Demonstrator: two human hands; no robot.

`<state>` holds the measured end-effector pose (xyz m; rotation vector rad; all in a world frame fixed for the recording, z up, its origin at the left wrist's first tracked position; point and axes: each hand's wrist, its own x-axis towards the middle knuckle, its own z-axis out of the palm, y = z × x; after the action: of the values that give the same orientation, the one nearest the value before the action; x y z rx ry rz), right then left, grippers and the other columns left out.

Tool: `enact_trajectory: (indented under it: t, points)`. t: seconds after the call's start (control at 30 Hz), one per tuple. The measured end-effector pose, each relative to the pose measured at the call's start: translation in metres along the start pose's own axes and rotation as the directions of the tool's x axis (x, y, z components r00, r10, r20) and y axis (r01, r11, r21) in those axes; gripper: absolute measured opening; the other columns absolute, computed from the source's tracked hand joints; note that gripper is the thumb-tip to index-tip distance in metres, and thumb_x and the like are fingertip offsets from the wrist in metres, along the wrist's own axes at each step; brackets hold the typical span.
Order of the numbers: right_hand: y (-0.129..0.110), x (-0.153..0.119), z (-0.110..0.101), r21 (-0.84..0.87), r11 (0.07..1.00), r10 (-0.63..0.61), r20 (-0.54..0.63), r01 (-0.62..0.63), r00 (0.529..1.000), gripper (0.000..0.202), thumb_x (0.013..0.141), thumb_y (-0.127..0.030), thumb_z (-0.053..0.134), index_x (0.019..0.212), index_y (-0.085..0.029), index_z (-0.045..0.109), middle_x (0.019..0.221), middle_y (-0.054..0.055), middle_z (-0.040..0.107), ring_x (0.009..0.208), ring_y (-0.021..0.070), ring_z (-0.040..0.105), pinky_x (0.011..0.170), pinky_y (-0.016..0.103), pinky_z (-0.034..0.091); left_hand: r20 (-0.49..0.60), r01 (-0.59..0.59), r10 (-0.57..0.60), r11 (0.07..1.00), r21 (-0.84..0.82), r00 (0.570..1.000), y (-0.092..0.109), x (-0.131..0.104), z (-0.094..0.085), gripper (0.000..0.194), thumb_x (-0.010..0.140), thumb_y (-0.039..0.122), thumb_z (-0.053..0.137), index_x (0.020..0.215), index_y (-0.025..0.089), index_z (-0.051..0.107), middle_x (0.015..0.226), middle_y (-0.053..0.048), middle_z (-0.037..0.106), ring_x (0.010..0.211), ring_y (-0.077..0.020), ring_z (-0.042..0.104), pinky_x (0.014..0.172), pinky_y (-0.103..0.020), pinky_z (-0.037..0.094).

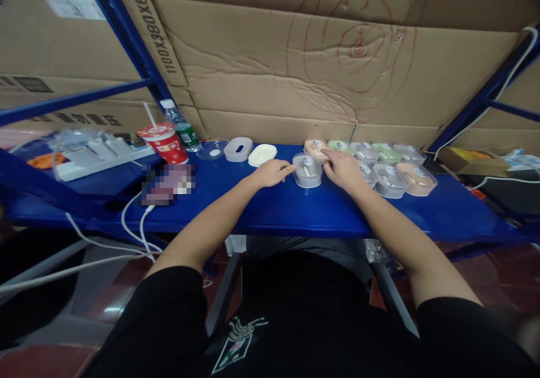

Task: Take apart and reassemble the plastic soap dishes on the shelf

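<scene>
A grey oval box with a clear lid (307,171) stands on the blue shelf between my two hands. The extended fingers of my left hand (271,174) reach its left side; whether they press on it I cannot tell. To its right is my right hand (343,170), fingers apart, the index finger stretched over a peach lidded box (314,146) behind. Neither hand is wrapped round anything. Left of the boxes lie a cream oval tray (262,154), a grey oval part with a slot (238,149) and a clear lid (213,150).
Several lidded boxes, among them a peach one (417,178) and a green one (387,152), stand in rows at the right. A red cup with a straw (166,143), a water bottle (182,127) and a white cable (145,220) are at the left. Cardboard (253,52) backs the shelf.
</scene>
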<state>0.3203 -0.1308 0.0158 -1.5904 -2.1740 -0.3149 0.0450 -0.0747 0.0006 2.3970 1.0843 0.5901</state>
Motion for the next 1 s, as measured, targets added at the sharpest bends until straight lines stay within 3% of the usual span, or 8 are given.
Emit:
enact_trajectory:
  t: [0.13, 0.2, 0.37, 0.5, 0.6, 0.7, 0.8, 1.0]
  points:
    - [-0.009, -0.001, 0.004, 0.124, 0.938, -0.331, 0.036, 0.325, 0.943, 0.064, 0.105, -0.053, 0.05, 0.161, -0.022, 0.053, 0.163, 0.012, 0.058, 0.149, 0.0375, 0.05, 0.123, 0.06, 0.038, 0.016, -0.01, 0.009, 0.997, 0.074, 1.0, -0.004, 0.002, 0.001, 0.056, 0.106, 0.062, 0.045, 0.108, 0.017, 0.078, 0.08, -0.008, 0.077, 0.076, -0.0223, 0.071, 0.075, -0.033, 0.048]
    - [-0.014, -0.002, 0.009, 0.131, 0.907, -0.413, 0.098, 0.4, 0.906, 0.064, 0.104, -0.057, 0.054, 0.158, -0.023, 0.056, 0.164, 0.012, 0.057, 0.151, 0.0376, 0.049, 0.126, 0.06, 0.033, -0.019, 0.017, -0.014, 0.991, 0.132, 1.0, -0.012, 0.003, -0.001, 0.056, 0.105, 0.063, 0.048, 0.112, 0.017, 0.079, 0.087, -0.009, 0.078, 0.084, -0.0243, 0.072, 0.079, -0.034, 0.049]
    - [-0.016, -0.004, 0.014, 0.054, 0.921, -0.388, 0.094, 0.385, 0.917, 0.051, 0.102, -0.054, 0.06, 0.137, -0.019, 0.072, 0.151, 0.018, 0.064, 0.139, 0.0406, 0.056, 0.12, 0.059, 0.035, -0.238, 0.127, -0.06, 0.951, 0.28, 0.969, -0.035, 0.006, -0.011, 0.048, 0.1, 0.057, 0.059, 0.119, 0.018, 0.079, 0.12, -0.014, 0.077, 0.115, -0.0314, 0.069, 0.101, -0.04, 0.051]
    - [-0.016, -0.005, 0.009, -0.027, 0.928, -0.366, 0.107, 0.371, 0.924, 0.048, 0.102, -0.051, 0.059, 0.131, -0.015, 0.073, 0.143, 0.02, 0.067, 0.13, 0.0409, 0.059, 0.112, 0.056, 0.04, -0.291, 0.309, -0.217, 0.895, 0.322, 0.932, -0.052, 0.003, -0.021, 0.055, 0.097, 0.057, 0.064, 0.129, 0.013, 0.076, 0.141, -0.022, 0.066, 0.126, -0.0369, 0.065, 0.109, -0.045, 0.048]
    - [-0.02, -0.007, 0.006, -0.031, 0.906, -0.412, 0.151, 0.421, 0.899, 0.053, 0.104, -0.051, 0.056, 0.142, -0.017, 0.068, 0.139, 0.019, 0.07, 0.125, 0.0403, 0.06, 0.108, 0.055, 0.042, -0.234, 0.341, -0.276, 0.885, 0.317, 0.932, -0.059, 0.001, -0.027, 0.054, 0.094, 0.058, 0.066, 0.121, 0.014, 0.079, 0.131, -0.021, 0.072, 0.12, -0.0371, 0.067, 0.102, -0.043, 0.05]
    - [-0.027, -0.008, 0.004, 0.018, 0.861, -0.503, 0.175, 0.508, 0.847, 0.057, 0.103, -0.042, 0.057, 0.156, -0.023, 0.058, 0.156, 0.015, 0.06, 0.13, 0.0389, 0.057, 0.108, 0.054, 0.043, -0.142, 0.223, -0.192, 0.94, 0.257, 0.971, -0.063, 0.002, -0.027, 0.044, 0.093, 0.057, 0.064, 0.102, 0.017, 0.082, 0.114, -0.015, 0.079, 0.108, -0.032, 0.07, 0.093, -0.038, 0.05]
    - [-0.032, -0.008, 0.005, 0.027, 0.838, -0.538, 0.196, 0.544, 0.82, 0.057, 0.101, -0.034, 0.057, 0.156, -0.023, 0.059, 0.166, 0.013, 0.051, 0.139, 0.0385, 0.052, 0.113, 0.054, 0.041, -0.088, 0.131, -0.117, 0.977, 0.17, 0.989, -0.065, 0.006, -0.026, 0.043, 0.092, 0.058, 0.062, 0.085, 0.019, 0.08, 0.094, -0.011, 0.08, 0.087, -0.0247, 0.069, 0.079, -0.034, 0.047]
    - [-0.033, -0.011, 0.008, -0.122, 0.923, -0.345, 0.16, 0.365, 0.925, 0.046, 0.102, -0.046, 0.056, 0.129, -0.016, 0.079, 0.154, 0.019, 0.061, 0.128, 0.0431, 0.055, 0.106, 0.058, 0.043, -0.077, 0.141, -0.135, 0.987, 0.083, 0.988, -0.065, 0.005, -0.027, 0.045, 0.087, 0.06, 0.064, 0.068, 0.02, 0.071, 0.066, -0.005, 0.068, 0.065, -0.0186, 0.058, 0.064, -0.032, 0.038]
